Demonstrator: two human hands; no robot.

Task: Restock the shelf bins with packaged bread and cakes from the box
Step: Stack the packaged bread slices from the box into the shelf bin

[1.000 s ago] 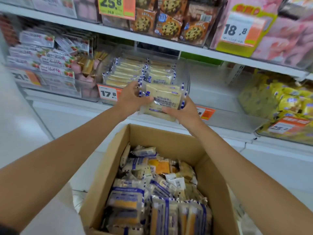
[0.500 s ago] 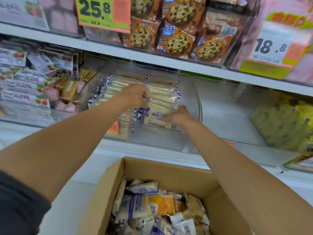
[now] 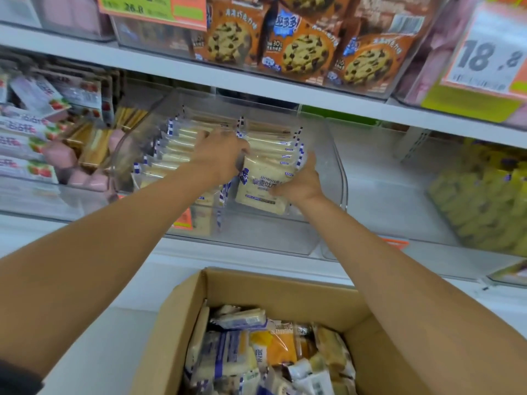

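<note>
Both my hands reach into a clear plastic bin on the middle shelf. My left hand grips the top left edge of a pale bread packet with blue-and-white trim. My right hand holds the packet's right side, fingers curled round its edge. The packet stands tilted at the front of the bin's right row, against several like packets stacked behind and to the left. Below, an open cardboard box holds several more wrapped breads and cakes.
Left of the bin lie strawberry-labelled packets and pink and brown cakes. To the right stand an empty clear bin and a bin of yellow packets. The shelf above carries cookie bags and price tags.
Both hands carried the bread packet from above the box up into the clear bin, and it now stands against the stacked packets. The view has moved closer to the shelf.
</note>
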